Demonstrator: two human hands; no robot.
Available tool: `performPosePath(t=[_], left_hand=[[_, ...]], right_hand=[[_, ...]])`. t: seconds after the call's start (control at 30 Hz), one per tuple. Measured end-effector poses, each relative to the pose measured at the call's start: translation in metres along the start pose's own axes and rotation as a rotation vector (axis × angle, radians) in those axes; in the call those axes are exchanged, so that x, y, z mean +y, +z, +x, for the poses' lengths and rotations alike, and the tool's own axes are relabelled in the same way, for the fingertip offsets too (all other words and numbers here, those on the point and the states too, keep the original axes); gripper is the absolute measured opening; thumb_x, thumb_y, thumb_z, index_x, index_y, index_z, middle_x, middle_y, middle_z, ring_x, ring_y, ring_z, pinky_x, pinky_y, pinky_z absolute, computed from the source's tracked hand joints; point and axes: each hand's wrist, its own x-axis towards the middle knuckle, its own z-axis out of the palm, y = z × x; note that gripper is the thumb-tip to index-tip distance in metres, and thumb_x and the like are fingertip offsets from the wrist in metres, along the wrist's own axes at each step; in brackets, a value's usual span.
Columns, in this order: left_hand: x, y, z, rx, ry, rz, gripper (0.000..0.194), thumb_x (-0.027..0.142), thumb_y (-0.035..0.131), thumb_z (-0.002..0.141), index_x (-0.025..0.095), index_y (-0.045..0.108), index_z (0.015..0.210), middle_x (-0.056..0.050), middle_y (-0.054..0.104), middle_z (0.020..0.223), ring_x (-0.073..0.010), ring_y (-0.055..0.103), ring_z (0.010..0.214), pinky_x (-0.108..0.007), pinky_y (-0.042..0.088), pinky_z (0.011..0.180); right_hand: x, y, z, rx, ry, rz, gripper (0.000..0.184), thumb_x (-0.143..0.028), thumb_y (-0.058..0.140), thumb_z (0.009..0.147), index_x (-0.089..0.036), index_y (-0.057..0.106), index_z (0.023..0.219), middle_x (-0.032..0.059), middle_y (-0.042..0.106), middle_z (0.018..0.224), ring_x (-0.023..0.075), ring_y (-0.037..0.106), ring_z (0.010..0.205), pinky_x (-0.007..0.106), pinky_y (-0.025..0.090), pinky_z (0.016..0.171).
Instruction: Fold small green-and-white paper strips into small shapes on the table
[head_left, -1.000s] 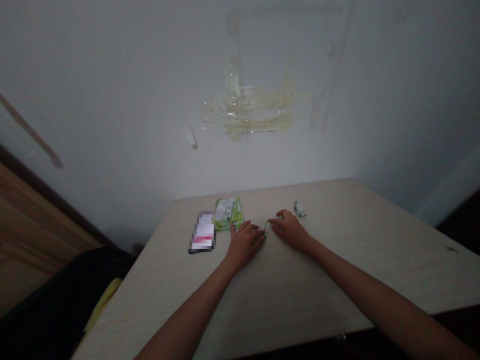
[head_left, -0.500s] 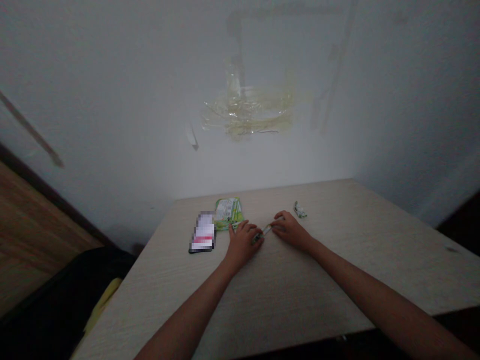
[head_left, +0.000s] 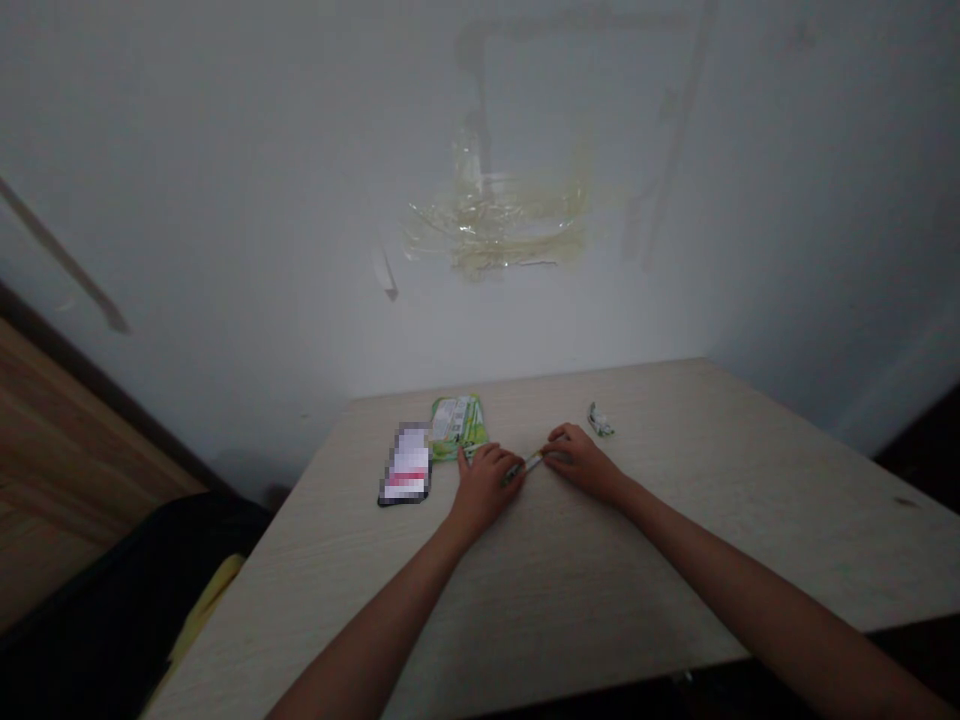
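Head view: slim green-and-white packet (head_left: 527,464) between fingers (head_left: 513,470).

I am seeing a small, narrow green-and-white packet (head_left: 527,464) lying slanted, pinched at its ends between my left hand (head_left: 484,485) and right hand (head_left: 581,462).

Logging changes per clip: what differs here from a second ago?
The small stick packet, upright between both hands then, now lies stretched slantwise between the left hand and right hand. Green pouch, phone and crumpled wrapper unchanged.
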Motion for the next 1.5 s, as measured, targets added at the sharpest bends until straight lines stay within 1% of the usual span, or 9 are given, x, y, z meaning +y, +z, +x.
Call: performPosePath(t=[0.4,0.6,0.73,0.87,0.97,1.07,1.2,1.37,1.5], left_hand=[[0.001,0.000,0.000,0.038,-0.083,-0.021,0.026,0.046,0.048,0.093,0.033,0.067,0.105,-0.003,0.068,0.111,-0.0238,0.055,0.115,-0.068,0.001,0.111],[0.002,0.000,0.002,0.046,-0.133,-0.016,0.028,0.049,0.049,0.091,0.034,0.069,0.104,-0.003,0.068,0.114,-0.0270,0.053,0.119,-0.071,0.001,0.109],[0.001,-0.004,0.006,0.003,-0.149,0.000,0.026,0.048,0.054,0.088,0.037,0.069,0.107,-0.003,0.068,0.118,-0.0286,0.051,0.122,-0.071,0.003,0.108],[0.000,-0.009,0.011,0.001,-0.192,-0.055,0.028,0.047,0.058,0.086,0.036,0.070,0.108,-0.003,0.069,0.118,-0.0288,0.054,0.120,-0.069,0.008,0.110],[0.000,-0.010,0.014,0.021,-0.231,-0.128,0.029,0.045,0.060,0.084,0.035,0.069,0.109,-0.002,0.072,0.113,-0.0275,0.056,0.117,-0.066,0.011,0.112],[0.003,-0.008,0.014,0.050,-0.257,-0.190,0.033,0.046,0.062,0.082,0.036,0.067,0.113,-0.001,0.074,0.108,-0.0277,0.056,0.118,-0.066,0.009,0.112],[0.007,-0.003,0.012,0.101,-0.276,-0.207,0.035,0.046,0.063,0.082,0.035,0.066,0.115,-0.002,0.073,0.108,-0.0273,0.056,0.117,-0.066,0.005,0.113],[0.009,0.000,0.007,0.155,-0.241,-0.190,0.035,0.047,0.062,0.083,0.036,0.065,0.116,0.000,0.073,0.109,-0.0258,0.057,0.117,-0.064,0.003,0.115],[0.008,0.000,0.005,0.158,-0.237,-0.190,0.035,0.048,0.064,0.082,0.036,0.066,0.115,0.000,0.072,0.109,-0.0248,0.057,0.117,-0.063,0.001,0.115]], right_hand=[[-0.001,0.006,-0.003,-0.002,0.078,0.011,0.020,-0.029,0.066,0.084,-0.021,0.073,0.101,0.0098,0.062,0.103,0.0218,0.056,0.098,0.038,0.047,0.090],[-0.001,0.009,0.005,0.019,0.133,0.049,0.016,-0.031,0.070,0.081,-0.021,0.075,0.091,0.0090,0.066,0.098,0.0222,0.059,0.095,0.038,0.048,0.088],[-0.004,0.006,0.015,0.030,0.185,0.105,0.018,-0.031,0.070,0.079,-0.020,0.074,0.092,0.0077,0.068,0.096,0.0219,0.062,0.095,0.038,0.048,0.090],[-0.010,0.008,0.022,0.048,0.201,0.247,0.022,-0.029,0.068,0.079,-0.019,0.072,0.099,0.0080,0.070,0.098,0.0214,0.064,0.095,0.036,0.049,0.088],[-0.016,0.014,0.023,0.045,0.261,0.408,0.035,-0.026,0.065,0.079,-0.018,0.067,0.113,0.0072,0.072,0.098,0.0210,0.067,0.093,0.038,0.050,0.090],[-0.019,0.020,0.021,0.028,0.285,0.524,0.047,-0.028,0.065,0.081,-0.019,0.059,0.127,0.0053,0.075,0.094,0.0216,0.069,0.092,0.042,0.048,0.096],[-0.020,0.024,0.016,0.045,0.322,0.641,0.054,-0.032,0.066,0.081,-0.016,0.055,0.131,0.0063,0.076,0.093,0.0221,0.071,0.090,0.042,0.049,0.095],[-0.021,0.024,0.012,0.022,0.341,0.683,0.049,-0.037,0.065,0.082,-0.017,0.060,0.126,0.0071,0.075,0.100,0.0241,0.070,0.096,0.043,0.050,0.096],[-0.023,0.023,0.011,-0.012,0.287,0.662,0.040,-0.042,0.064,0.083,-0.021,0.068,0.116,0.0068,0.072,0.111,0.0261,0.067,0.105,0.044,0.048,0.099]])
